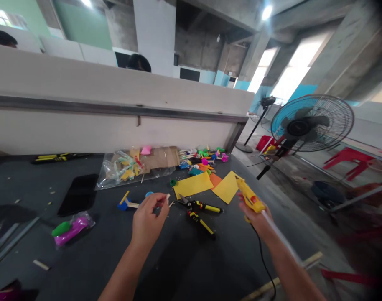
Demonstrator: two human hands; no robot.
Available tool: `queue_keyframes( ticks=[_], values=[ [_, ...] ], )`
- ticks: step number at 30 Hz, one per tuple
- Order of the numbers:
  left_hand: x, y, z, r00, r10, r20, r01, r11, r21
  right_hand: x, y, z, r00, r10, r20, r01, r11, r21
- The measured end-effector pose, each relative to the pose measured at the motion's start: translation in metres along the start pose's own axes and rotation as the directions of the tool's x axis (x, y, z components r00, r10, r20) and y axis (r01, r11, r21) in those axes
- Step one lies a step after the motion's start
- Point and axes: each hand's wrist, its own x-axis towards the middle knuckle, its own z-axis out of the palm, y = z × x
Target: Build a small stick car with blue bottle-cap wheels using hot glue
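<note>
Pale partition wall (115, 129) backs a dark grey tabletop (184, 267); black pedestal fan (299, 127) stands off to the right. Left hand (150, 217): thumb and index fingers pinched on a small pale wooden-looking piece (168, 196), gripped near its end, probably so the tip stays exposed. Right hand (258, 217): fingers wrapped around a yellow plastic glue gun (252, 198), nozzle up and toward the far side, likely keeping the hot end off the skin; can't tell if the trigger is pressed. Long whitish glue stick (280, 234) runs out the back, black cord (262, 253) hangs below, clear of the grip. Black-and-yellow metal cutters (193, 207) lie spread between the hands, seemingly for easy reach. Yellow rectangular sheets (193, 184) sit just beyond, perhaps to keep the middle free.
</note>
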Motion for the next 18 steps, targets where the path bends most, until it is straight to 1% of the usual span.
queue_keyframes(
  ticks=[1, 2, 3, 4, 5, 6, 8, 9, 11, 13, 15, 18],
  values=[
    [-0.001, 0.002, 0.001, 0.999, 0.051, -0.011, -0.050, 0.999, 0.016, -0.005, -0.017, 0.008, 0.991, 0.088, 0.106, -0.111, 0.964, 0.240],
    [-0.002, 0.003, 0.002, 0.995, 0.100, -0.023, -0.099, 0.995, 0.034, -0.009, -0.032, 0.019, 0.956, 0.122, 0.267, -0.231, 0.876, 0.424],
    [-0.003, 0.004, 0.002, 0.989, 0.144, -0.037, -0.142, 0.988, 0.052, -0.012, -0.047, 0.031, 0.903, 0.116, 0.413, -0.341, 0.778, 0.527],
    [-0.003, 0.005, 0.003, 0.981, 0.185, -0.053, -0.181, 0.981, 0.071, -0.015, -0.059, 0.045, 0.848, 0.070, 0.526, -0.418, 0.698, 0.581],
    [-0.004, 0.005, 0.003, 0.973, 0.219, -0.067, -0.213, 0.973, 0.091, -0.017, -0.067, 0.059, 0.786, 0.021, 0.618, -0.484, 0.642, 0.594],
    [-0.004, 0.005, 0.002, 0.966, 0.245, -0.077, -0.236, 0.966, 0.109, -0.020, -0.073, 0.073, 0.751, -0.017, 0.660, -0.518, 0.605, 0.605],
    [-0.004, 0.004, 0.001, 0.957, 0.275, -0.087, -0.261, 0.955, 0.142, -0.024, -0.077, 0.095, 0.723, -0.065, 0.688, -0.545, 0.559, 0.625],
    [-0.004, 0.003, 0.001, 0.956, 0.280, -0.085, -0.265, 0.952, 0.156, -0.026, -0.075, 0.103, 0.720, -0.073, 0.690, -0.554, 0.538, 0.635],
    [-0.003, 0.002, -0.001, 0.958, 0.277, -0.074, -0.260, 0.948, 0.184, -0.030, -0.067, 0.112, 0.718, -0.055, 0.694, -0.585, 0.493, 0.644],
    [-0.003, 0.001, -0.001, 0.961, 0.268, -0.066, -0.248, 0.944, 0.215, -0.034, -0.059, 0.113, 0.717, -0.021, 0.697, -0.608, 0.469, 0.640],
    [-0.002, 0.000, 0.000, 0.964, 0.259, -0.068, -0.236, 0.942, 0.236, -0.036, -0.055, 0.109, 0.713, -0.017, 0.701, -0.611, 0.473, 0.634],
    [-0.003, -0.003, 0.002, 0.967, 0.245, -0.074, -0.220, 0.944, 0.246, -0.037, -0.056, 0.103, 0.679, -0.031, 0.733, -0.620, 0.510, 0.596]
  ],
)
